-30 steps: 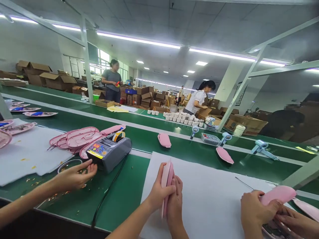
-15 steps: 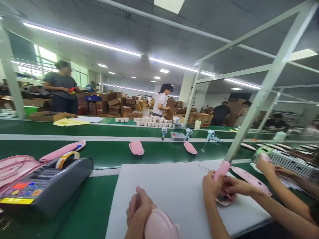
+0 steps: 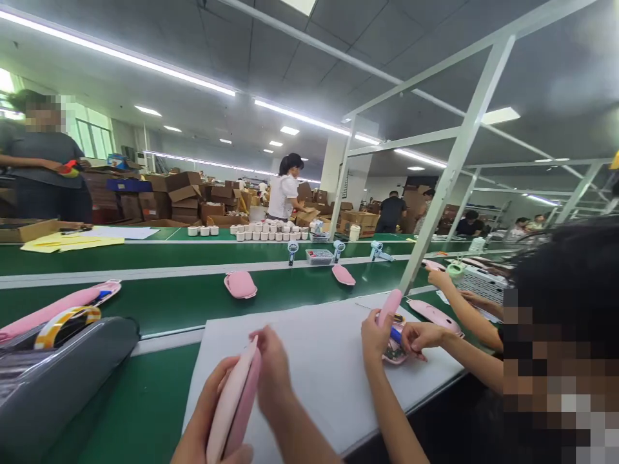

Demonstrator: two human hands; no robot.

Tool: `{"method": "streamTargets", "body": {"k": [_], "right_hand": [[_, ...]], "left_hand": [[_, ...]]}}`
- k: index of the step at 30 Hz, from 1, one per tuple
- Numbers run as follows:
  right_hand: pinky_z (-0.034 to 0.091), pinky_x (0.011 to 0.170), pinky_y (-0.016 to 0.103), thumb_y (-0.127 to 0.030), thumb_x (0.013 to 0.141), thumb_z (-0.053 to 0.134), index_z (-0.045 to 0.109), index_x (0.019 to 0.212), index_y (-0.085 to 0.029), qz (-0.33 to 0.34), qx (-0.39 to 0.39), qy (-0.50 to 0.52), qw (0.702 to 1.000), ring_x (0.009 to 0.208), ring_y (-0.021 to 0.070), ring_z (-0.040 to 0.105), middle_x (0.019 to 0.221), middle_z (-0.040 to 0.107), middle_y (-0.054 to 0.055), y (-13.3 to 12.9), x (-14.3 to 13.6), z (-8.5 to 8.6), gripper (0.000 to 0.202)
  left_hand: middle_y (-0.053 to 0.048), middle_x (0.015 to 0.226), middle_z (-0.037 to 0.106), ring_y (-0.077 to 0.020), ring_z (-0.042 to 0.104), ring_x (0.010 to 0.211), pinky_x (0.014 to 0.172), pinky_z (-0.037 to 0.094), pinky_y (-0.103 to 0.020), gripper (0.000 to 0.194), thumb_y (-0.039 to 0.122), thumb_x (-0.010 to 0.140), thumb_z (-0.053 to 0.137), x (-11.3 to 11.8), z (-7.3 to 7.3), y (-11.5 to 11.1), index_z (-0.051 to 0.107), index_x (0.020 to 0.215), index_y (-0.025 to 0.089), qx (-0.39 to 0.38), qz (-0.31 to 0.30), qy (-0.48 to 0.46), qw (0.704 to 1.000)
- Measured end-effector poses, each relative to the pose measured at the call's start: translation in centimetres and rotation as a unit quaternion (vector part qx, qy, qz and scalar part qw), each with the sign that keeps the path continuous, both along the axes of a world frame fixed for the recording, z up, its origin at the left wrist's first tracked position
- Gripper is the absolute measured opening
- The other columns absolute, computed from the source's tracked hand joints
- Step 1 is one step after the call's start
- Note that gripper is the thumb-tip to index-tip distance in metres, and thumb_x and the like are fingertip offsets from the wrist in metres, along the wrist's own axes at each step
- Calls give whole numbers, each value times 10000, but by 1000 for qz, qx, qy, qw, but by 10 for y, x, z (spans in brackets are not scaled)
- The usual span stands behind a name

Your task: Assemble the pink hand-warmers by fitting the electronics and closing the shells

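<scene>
Pink case (image 3: 245, 403) held tilted, on edge, over white sheet (image 3: 319, 386), left side. Left hand (image 3: 197, 425) pinches its two faces; right hand (image 3: 276, 370) by its upper tip, blurred, contact unclear. Probably light, stiff, slick; best gripped across both faces.

left hand (image 3: 200, 412) curled in a grip, right hand (image 3: 273, 370) (slightly blurred) upright beside it

lights (image 3: 116, 54) glare; right hand (image 3: 275, 370) perhaps blurred

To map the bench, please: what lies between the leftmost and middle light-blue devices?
In the head view, a transparent box stands between the leftmost device and the middle device.
</scene>
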State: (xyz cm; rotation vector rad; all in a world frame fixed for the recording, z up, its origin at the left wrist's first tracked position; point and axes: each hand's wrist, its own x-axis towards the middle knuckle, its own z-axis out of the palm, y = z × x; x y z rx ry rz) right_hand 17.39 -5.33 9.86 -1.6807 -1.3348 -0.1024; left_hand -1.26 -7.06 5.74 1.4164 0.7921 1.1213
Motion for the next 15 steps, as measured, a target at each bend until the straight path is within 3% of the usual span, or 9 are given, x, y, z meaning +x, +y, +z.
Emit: {"method": "streamTargets", "body": {"k": [2, 5, 7, 11, 15], "right_hand": [[514, 560, 221, -508, 949, 12, 696, 834, -135, 136, 3, 165, 977, 589, 111, 610, 728, 707, 42, 4, -38, 7, 787], [460, 532, 219, -635, 899, 255, 652, 551, -171, 316, -53, 396, 861, 479, 115, 549, 513, 630, 37, 0, -58, 20, 702], [416, 498, 219, -667, 839, 383, 564, 409, -182, 322, -78, 444, 832, 428, 107, 492, 402, 538, 19, -4, -57, 25, 673], [378, 471, 243, -627, 801, 485, 497, 374, -189, 250, -11, 485, 838, 417, 117, 456, 360, 467, 7, -9, -57, 16, 612], [365, 476, 252, -575, 821, 498, 468, 387, -188, 211, 58, 489, 844, 429, 110, 426, 390, 466, 0, -8, -65, 0, 582]], "left_hand": [[-57, 1350, 514, -373, 505, 1162, 1015, 374, -492, 939, 499, 517, 746, -5, 8, -6, 367, 1363, 346, -61, -68, -31, 995], [-115, 1091, 634, -320, 607, 960, 880, 454, -466, 1069, 583, 533, 745, 3, 9, -10, 252, 1424, 257, -154, -190, -78, 966], [-146, 1204, 568, -304, 616, 924, 803, 484, -442, 1126, 734, 515, 689, 16, 1, -9, 204, 1429, 290, -162, -175, -101, 966], [-175, 1417, 370, -299, 582, 959, 742, 485, -384, 1181, 898, 419, 546, 30, -14, -8, 262, 1386, 283, -118, -130, -137, 975], [-167, 1340, 453, -240, 558, 926, 803, 441, -366, 1037, 878, 597, 416, 22, -8, -15, 257, 1398, 239, -83, -157, -117, 977]]}}
